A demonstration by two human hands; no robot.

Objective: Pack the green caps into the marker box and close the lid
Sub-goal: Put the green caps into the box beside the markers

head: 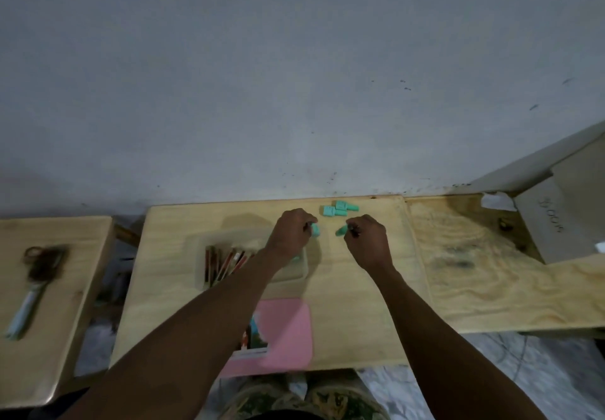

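Green plastic caps (339, 209) lie in a small cluster at the far edge of the pale wooden bench (360, 305); the left hand (289, 234) pinches one cap and the right hand (366, 239) another, fingers closed on them; better to carry both over the clear marker box (199, 255) and release low, so they do not bounce; the pink lid (288, 331) waits near.

Marker box (203, 255) at table (360, 288) centre, lid (288, 331) before it, loose caps (339, 210) behind right near wall (294, 75), scissors (36, 275) on separate table (78, 305) left
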